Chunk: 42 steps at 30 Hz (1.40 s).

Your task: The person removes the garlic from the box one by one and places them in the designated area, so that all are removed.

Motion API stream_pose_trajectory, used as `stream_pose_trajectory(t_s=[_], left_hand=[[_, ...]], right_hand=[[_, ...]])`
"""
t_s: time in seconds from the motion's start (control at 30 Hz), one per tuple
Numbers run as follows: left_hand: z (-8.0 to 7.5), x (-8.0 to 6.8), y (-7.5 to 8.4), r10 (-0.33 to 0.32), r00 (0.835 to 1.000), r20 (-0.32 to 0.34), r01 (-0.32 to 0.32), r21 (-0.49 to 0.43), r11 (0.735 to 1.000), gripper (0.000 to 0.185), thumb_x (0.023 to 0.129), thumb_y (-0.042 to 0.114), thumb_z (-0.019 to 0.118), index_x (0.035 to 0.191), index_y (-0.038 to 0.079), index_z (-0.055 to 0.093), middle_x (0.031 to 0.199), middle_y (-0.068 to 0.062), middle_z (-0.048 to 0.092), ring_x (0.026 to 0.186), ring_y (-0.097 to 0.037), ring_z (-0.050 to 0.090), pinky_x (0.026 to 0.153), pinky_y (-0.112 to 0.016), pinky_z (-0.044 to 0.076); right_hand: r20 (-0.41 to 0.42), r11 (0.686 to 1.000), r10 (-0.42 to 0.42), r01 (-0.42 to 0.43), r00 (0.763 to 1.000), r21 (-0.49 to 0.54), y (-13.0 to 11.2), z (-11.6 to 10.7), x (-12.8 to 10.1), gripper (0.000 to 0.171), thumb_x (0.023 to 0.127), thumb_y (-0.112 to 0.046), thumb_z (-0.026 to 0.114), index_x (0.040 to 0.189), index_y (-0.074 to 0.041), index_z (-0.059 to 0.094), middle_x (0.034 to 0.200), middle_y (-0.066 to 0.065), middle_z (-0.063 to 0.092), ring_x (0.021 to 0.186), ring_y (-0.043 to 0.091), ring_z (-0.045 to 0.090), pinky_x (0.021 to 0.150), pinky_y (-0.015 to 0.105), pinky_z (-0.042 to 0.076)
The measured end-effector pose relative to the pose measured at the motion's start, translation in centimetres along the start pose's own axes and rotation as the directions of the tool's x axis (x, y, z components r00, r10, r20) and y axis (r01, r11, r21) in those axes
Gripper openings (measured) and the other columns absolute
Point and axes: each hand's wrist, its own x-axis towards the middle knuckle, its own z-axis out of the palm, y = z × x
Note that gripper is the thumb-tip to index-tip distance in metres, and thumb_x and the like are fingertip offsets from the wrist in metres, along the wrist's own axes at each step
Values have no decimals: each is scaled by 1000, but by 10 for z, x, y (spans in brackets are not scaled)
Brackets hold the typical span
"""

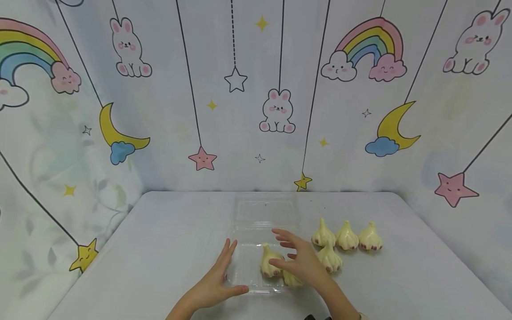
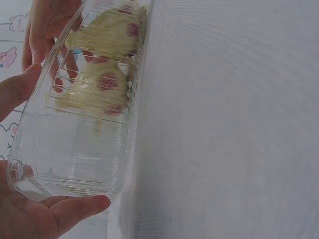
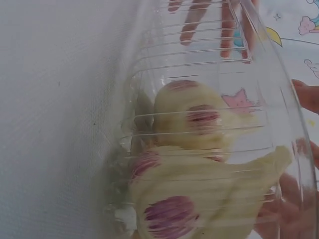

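Low in the head view, left hand [image 1: 216, 284] spread flat against the near left edge of the clear plastic box [image 1: 262, 242], fingers straight, thumb along the front rim, bracing rather than gripping. Just right of it, right hand [image 1: 300, 262] hovering over the box with fingers loosely spread, released, touching the upper of two garlic bulbs in the box [image 1: 269, 263]. Wrist views confirm both bulbs inside, against the ribbed wall. To do this well: keep the left palm steady on the rim, seat bulbs low and side by side, leave room further back. Beyond, right of centre on the tabletop [image 1: 168, 235], four loose garlic bulbs [image 1: 346, 238] close together. Farther off, hinged lid lying open, then cartoon backdrop [image 1: 276, 111].
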Motion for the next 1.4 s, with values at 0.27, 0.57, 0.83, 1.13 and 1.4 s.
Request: stream_pose_trajectory(t_s=[0.27, 0.57, 0.83, 1.13, 1.4], left_hand=[[1, 2, -3, 5, 1000, 2, -5, 9, 1000, 94, 73, 32, 66, 136, 28, -4, 139, -16, -17, 120, -48, 6, 80, -57, 36], [0, 2, -3, 13, 1000, 6, -13, 7, 1000, 94, 73, 31, 66, 136, 28, -4, 139, -16, -17, 120, -48, 7, 80, -56, 36], [0, 1, -2, 15, 1000, 3, -15, 3, 1000, 94, 73, 31, 66, 136, 28, -3, 139, -16, -16, 120, -48, 7, 80, -56, 36], [0, 1, -2, 9, 1000, 8, -9, 14, 1000, 94, 73, 32, 65, 136, 28, -5, 139, -16, -17, 120, -47, 8, 81, -56, 36], [-1, 1, -1, 4, 1000, 7, -5, 17, 1000, 94, 73, 32, 65, 136, 28, -5, 139, -16, -17, 121, -47, 7, 81, -57, 36]], right_hand=[[33, 998, -28, 30, 999, -50, 14, 8, 8, 66, 64, -40, 70, 123, -30, 42, 115, 10, 52, 101, 31, 50, 74, 46, 46], [88, 998, -29, 34, 996, -58, 17, 10, 11, 70, 63, -36, 73, 124, -28, 41, 117, 12, 50, 102, 32, 48, 72, 38, 48], [163, 994, -31, 48, 986, -100, 18, 14, 11, 74, 63, -32, 74, 127, -25, 39, 118, 14, 48, 102, 36, 47, 74, 39, 47], [188, 970, -72, 112, 980, -215, 19, 18, 11, 72, 63, -30, 74, 127, -24, 40, 117, 6, 51, 96, 31, 52, 76, 41, 45], [191, 961, -46, 95, 981, -259, 20, 21, 11, 73, 63, -31, 74, 126, -26, 40, 110, 8, 56, 92, 25, 54, 74, 40, 45]])
